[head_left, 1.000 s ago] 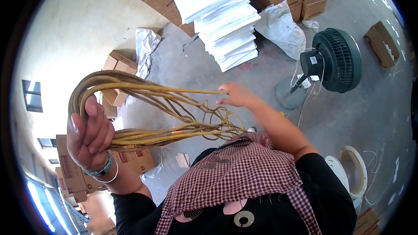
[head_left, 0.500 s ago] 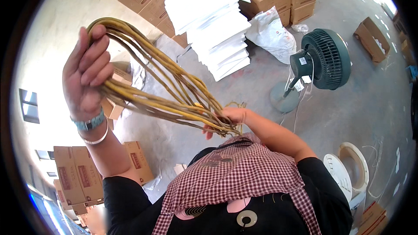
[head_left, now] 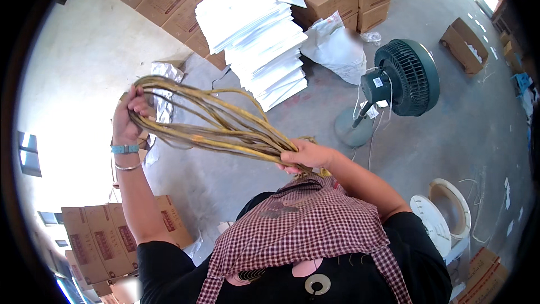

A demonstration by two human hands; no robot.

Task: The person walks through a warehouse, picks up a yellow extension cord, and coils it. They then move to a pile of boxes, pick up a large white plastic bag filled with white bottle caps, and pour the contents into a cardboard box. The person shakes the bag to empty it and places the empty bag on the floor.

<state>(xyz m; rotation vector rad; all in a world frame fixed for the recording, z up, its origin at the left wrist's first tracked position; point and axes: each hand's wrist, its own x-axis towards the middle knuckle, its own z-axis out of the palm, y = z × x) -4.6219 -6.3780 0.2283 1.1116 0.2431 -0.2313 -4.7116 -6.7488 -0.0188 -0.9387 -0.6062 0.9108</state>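
Open room: bare concrete floor (head_left: 236,180) below and beyond both grips, free on the near side. Bounded on the far side by a leaning stack of white sheets (head_left: 256,36) backed by cardboard boxes (head_left: 169,0); a white sack (head_left: 334,48) beside the stack. Right of the right grip, near but apart: a dark green standing fan (head_left: 402,79) on a round base. Further right and lower: a white round seat-like ring (head_left: 444,219). Left of the left grip, low: more brown cartons (head_left: 95,245).

Item: bundle of yellowish cords (head_left: 216,126), looped, held in the air in front of the chest, clear of the floor. Long axis roughly level, sloping slightly down from the left grip to the right grip. Looped end at the left, fanning out into separate strands; gathered end at the right, strands pinched tight together.

Left hand (head_left: 128,118): raised, forearm near upright, wrist wearing a turquoise band and a thin bangle, fingers hooked through the loop end, clenched on the cords.

Right hand (head_left: 306,155): lower, close above the checked apron (head_left: 304,231), forearm coming in from the right, elbow bent, fingers clenched round the gathered end of the cords.
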